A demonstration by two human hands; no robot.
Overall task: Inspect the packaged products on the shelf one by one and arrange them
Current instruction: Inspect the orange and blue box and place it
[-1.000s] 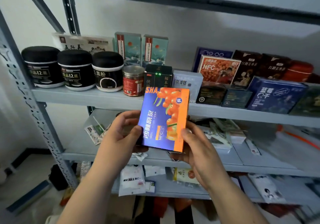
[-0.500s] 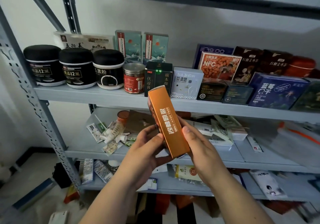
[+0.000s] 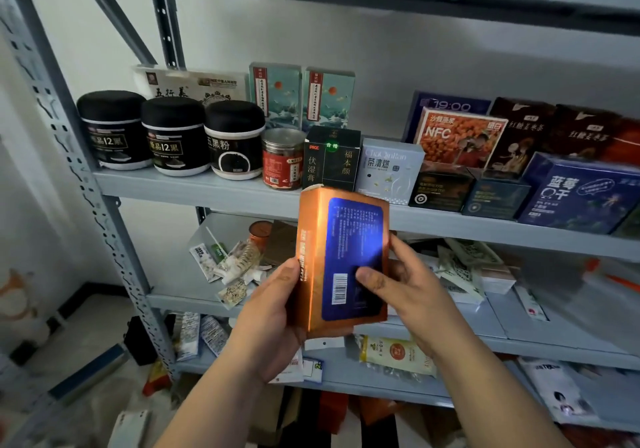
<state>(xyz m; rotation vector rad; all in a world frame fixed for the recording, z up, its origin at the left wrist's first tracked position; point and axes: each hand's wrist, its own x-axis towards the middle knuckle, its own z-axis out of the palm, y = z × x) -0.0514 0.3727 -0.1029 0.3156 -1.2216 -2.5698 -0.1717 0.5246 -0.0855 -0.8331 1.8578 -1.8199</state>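
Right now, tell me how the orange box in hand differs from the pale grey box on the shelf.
The orange box is held up by the left hand and right hand; the pale grey box stands on the shelf. The orange box is tall and shiny, showing a barcode; the pale grey box is squat and matt. Both are printed cartons.
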